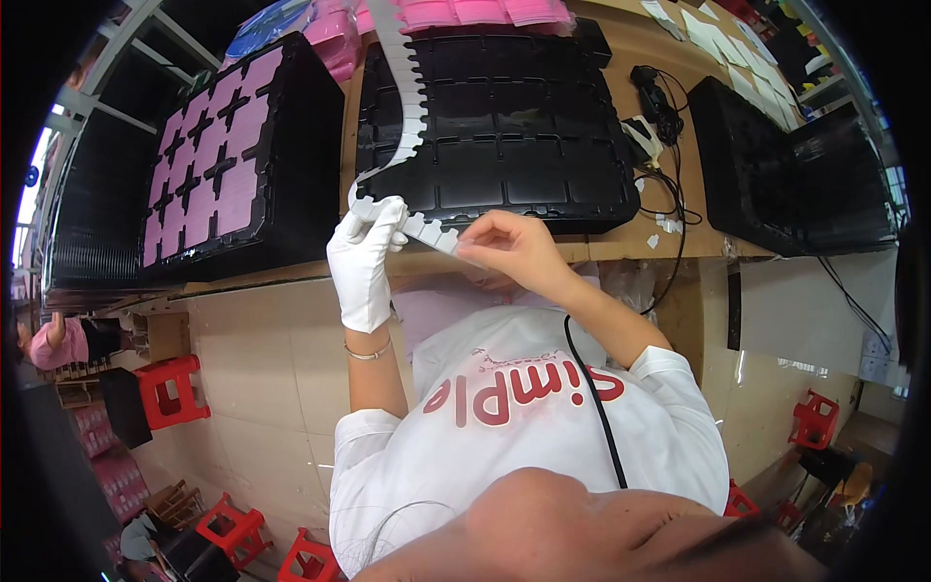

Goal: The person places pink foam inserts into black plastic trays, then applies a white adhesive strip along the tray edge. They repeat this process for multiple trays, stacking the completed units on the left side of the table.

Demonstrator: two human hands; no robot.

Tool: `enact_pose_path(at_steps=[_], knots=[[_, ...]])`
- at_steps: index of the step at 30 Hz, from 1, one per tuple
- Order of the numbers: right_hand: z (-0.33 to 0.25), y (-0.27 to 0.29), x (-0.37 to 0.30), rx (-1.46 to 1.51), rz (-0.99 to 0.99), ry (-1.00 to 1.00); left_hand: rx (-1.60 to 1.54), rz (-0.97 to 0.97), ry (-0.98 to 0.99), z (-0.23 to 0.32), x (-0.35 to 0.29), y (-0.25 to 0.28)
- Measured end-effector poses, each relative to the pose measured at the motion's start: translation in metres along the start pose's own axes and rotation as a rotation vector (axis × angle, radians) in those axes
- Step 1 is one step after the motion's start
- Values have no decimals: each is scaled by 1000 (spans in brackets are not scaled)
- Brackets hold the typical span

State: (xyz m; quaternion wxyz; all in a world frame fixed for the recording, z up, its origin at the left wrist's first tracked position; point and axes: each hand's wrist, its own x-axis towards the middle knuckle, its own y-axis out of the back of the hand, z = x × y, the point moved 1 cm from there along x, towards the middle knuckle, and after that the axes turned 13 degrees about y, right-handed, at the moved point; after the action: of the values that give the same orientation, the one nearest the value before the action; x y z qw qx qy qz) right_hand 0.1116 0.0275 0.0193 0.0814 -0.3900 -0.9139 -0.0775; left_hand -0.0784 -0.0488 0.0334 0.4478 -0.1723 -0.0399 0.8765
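A long white strip [412, 107] with a toothed edge runs down from the far side over a black compartmented tray [533, 184] and bends at its near left corner. My left hand [364, 267], in a white glove, closes its fingers on the strip near that bend. From there a short length slants right to my bare right hand [519, 254]. Thumb and forefinger of the right hand pinch the strip's near end. Both hands are at the table's front edge, just short of the tray.
At left stands a stack of black trays [301, 145], its top one filled with pink pieces [208, 160]. Pink bundles [485, 12] lie at the far edge. To the right are black cables [684, 194], paper scraps [652, 240] and another black tray [747, 165]. Red stools [173, 391] stand behind.
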Motion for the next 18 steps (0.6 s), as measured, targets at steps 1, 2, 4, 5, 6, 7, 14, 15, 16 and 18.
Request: enact_pose_path(at_steps=[1,2,4,5,6,7,14,15,16,18], knots=[[-1,-4,-1,-89,47,116,12,8,-8,0,0,1],[-1,-6,-1,-180,94,230,21,15,-15,0,0,2],[-4,-7,4,-542,87,736,11,19,-27,-1,1,7],[-6,-7,7,-727,82,994,3,17,-35,-1,4,8],[-10,-10,7,-739,48,1050,12,75,-73,0,5,11],[-14,-13,11,-671,-9,1063,21,134,-111,2,7,16],[-25,46,158,-425,62,502,-49,382,-175,6,9,61],[-5,61,197,-389,46,461,-59,344,-139,5,9,57],[13,70,231,-200,-25,356,-61,309,-106,3,9,54],[32,63,279,-295,-23,315,-52,199,-38,5,6,45]])
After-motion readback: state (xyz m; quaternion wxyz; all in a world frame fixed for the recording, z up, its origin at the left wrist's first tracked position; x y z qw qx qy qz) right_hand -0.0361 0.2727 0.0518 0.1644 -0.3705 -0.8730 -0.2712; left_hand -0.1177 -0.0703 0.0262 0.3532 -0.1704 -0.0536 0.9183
